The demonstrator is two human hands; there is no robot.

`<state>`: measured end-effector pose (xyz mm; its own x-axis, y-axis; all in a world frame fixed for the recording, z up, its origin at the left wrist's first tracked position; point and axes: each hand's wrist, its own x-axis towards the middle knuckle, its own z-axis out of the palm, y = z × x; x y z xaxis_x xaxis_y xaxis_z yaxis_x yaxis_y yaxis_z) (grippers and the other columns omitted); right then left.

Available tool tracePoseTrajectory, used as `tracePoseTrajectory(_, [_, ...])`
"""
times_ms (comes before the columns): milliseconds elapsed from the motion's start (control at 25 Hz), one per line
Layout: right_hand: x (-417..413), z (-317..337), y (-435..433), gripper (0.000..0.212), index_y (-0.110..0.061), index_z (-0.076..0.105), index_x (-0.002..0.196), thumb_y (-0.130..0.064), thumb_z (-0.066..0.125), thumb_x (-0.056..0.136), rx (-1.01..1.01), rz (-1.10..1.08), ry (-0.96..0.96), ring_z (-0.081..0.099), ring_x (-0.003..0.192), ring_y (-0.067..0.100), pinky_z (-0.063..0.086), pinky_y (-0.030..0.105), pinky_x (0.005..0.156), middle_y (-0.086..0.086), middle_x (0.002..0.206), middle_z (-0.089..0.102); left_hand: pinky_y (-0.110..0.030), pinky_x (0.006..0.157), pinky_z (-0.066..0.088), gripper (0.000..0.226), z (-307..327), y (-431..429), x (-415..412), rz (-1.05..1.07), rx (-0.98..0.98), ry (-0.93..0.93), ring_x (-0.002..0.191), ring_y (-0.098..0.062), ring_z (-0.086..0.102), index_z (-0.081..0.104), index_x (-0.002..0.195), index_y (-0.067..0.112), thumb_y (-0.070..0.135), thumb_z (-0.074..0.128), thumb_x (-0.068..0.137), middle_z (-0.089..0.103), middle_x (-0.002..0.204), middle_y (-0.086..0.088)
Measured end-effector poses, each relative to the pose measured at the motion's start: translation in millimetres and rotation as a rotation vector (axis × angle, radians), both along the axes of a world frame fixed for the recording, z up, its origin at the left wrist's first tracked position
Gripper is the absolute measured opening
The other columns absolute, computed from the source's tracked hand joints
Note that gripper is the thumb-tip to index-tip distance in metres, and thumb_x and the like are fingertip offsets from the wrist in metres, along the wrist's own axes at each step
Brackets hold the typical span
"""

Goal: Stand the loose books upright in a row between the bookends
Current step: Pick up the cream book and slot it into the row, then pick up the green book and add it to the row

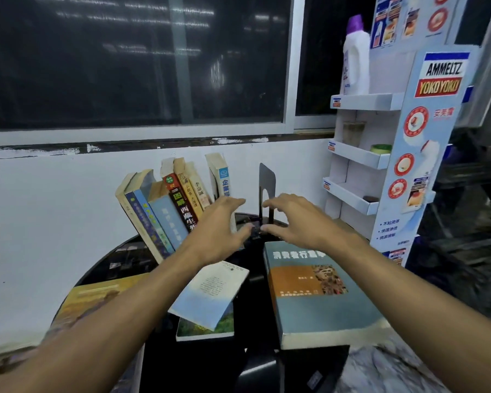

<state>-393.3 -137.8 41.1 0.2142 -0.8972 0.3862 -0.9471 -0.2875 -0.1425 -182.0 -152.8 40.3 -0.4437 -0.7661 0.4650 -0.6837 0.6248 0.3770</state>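
1. Surroundings: a round black table (pixel 255 287) stands against a white wall below a dark window. A cardboard display stand (pixel 425 154) rises just beside the table on the right, with a white bottle (pixel 356 61) with a purple cap on its top shelf.
2. Loose books lying flat: a thick grey-blue book (pixel 323 293) lies at the near right, partly under the right forearm. A pale blue book (pixel 210 293) lies in the middle, resting askew on a green-covered book (pixel 207 327). A yellow-brown book (pixel 97 296) lies at the left edge, partly covered by the left forearm.
3. Standing books: a row of books (pixel 165 211) at the back of the table leans to the left. A blue-spined book (pixel 220 177) stands nearer upright at its right end.
4. Bookend: one black metal bookend (pixel 268 180) stands upright to the right of that row, apart from the blue-spined book.
5. Left hand (pixel 221 222): reached forward in front of the row, fingers straight and loosely spread, holding nothing. Its fingertips lie near the blue-spined book's lower spine.
6. Right hand (pixel 292 217): fingers spread and slightly bent, fingertips crossing the bookend's lower part. We cannot tell whether they touch it.
7. The two thumbs nearly meet by the bookend's foot.
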Motion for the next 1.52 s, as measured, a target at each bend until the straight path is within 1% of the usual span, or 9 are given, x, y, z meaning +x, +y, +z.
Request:
tracePoseTrajectory(120, [-38.6,-15.0,24.4,0.059,-0.027,0.051,0.142,-0.058,0.059,0.093,0.062,-0.071,0.007,0.047,0.128,0.016,0.044,0.037,0.103,-0.003,0.136,0.056,-0.017,0.096,0.033,0.053,-16.2,11.5,-23.6,-0.074,0.085,-0.055,0.132,-0.018,0.049,0.052,0.143,0.014,0.035,0.063,0.096,0.055,0.144,-0.003])
tracePoseTrajectory(360, [-101.1,-51.8,46.5,0.066,-0.021,0.051,0.141,-0.065,0.053,0.092,0.202,-0.208,-0.026,0.042,0.134,0.018,0.039,0.037,0.106,0.001,0.145,0.050,-0.022,0.095,0.040,0.051,-53.0,8.3,-50.9,-0.049,0.292,-0.177,0.129,-0.022,0.052,0.055,0.139,0.011,0.040,0.060,0.098,0.057,0.142,-0.007])
tracePoseTrajectory(520, [-124.5,-71.6,46.4,0.075,-0.023,0.060,0.126,-0.083,0.041,0.084,0.289,-0.271,-0.062,0.054,0.111,0.016,0.051,0.039,0.089,-0.002,0.128,0.059,-0.019,0.089,0.036,0.051,-72.8,-0.7,-57.5,-0.025,0.389,-0.231,0.126,-0.022,0.055,0.055,0.139,0.010,0.043,0.055,0.100,0.061,0.136,-0.007])
tracePoseTrajectory(680, [-132.9,-89.0,40.4,0.082,-0.022,0.067,0.112,-0.089,0.033,0.080,0.357,-0.309,-0.150,0.059,0.097,0.014,0.053,0.043,0.086,-0.005,0.108,0.063,-0.034,0.098,0.043,0.068,-91.2,-22.6,-59.3,-0.002,0.377,-0.281,0.124,-0.024,0.051,0.065,0.124,0.012,0.067,0.038,0.095,0.065,0.119,-0.006])
tracePoseTrajectory(840, [-133.9,-94.4,35.3,0.054,-0.031,0.064,0.090,-0.078,0.039,0.087,0.453,-0.272,-0.291,0.065,0.084,0.002,0.051,0.026,0.072,-0.013,0.092,0.066,-0.045,0.107,0.036,0.090,-101.6,-32.3,-60.1,-0.006,0.355,-0.325,0.127,-0.024,0.037,0.064,0.129,0.025,0.084,0.015,0.082,0.065,0.119,0.001])
tracePoseTrajectory(1040, [-132.9,-99.1,31.4,0.048,-0.029,0.070,0.095,-0.070,0.046,0.091,0.479,-0.227,-0.395,0.069,0.076,-0.001,0.050,0.017,0.065,-0.011,0.089,0.074,-0.046,0.103,0.032,0.063,-103.1,-32.9,-66.2,0.021,0.393,-0.290,0.126,-0.022,0.032,0.060,0.135,0.033,0.070,0.029,0.096,0.059,0.133,0.004])
tracePoseTrajectory(1280, [-128.7,-97.2,34.3,0.021,-0.035,0.064,0.102,-0.053,0.060,0.093,0.348,-0.169,-0.540,0.067,0.079,-0.007,0.051,0.013,0.066,-0.021,0.093,0.068,-0.048,0.103,0.037,0.094,-110.0,-41.7,-66.5,-0.041,0.404,-0.236,0.117,-0.023,0.042,0.071,0.120,0.034,0.096,0.019,0.071,0.069,0.112,0.010])
tracePoseTrajectory(1360, [-128.2,-96.8,36.0,0.030,-0.029,0.065,0.114,-0.049,0.064,0.092,0.311,-0.143,-0.605,0.069,0.084,-0.004,0.056,0.016,0.069,-0.020,0.098,0.069,-0.043,0.101,0.045,0.083,-108.1,-39.0,-66.4,-0.061,0.436,-0.162,0.114,-0.019,0.054,0.070,0.122,0.036,0.092,0.032,0.076,0.071,0.112,0.014])
tracePoseTrajectory(1520, [-127.2,-93.4,40.8,0.038,-0.020,0.067,0.120,-0.043,0.070,0.091,0.228,-0.117,-0.725,0.072,0.088,0.002,0.061,0.025,0.074,-0.009,0.108,0.074,-0.027,0.086,0.058,0.047,-95.2,-28.9,-65.2,-0.119,0.502,0.051,0.091,0.000,0.070,0.071,0.124,0.029,0.060,0.060,0.089,0.074,0.107,0.017])
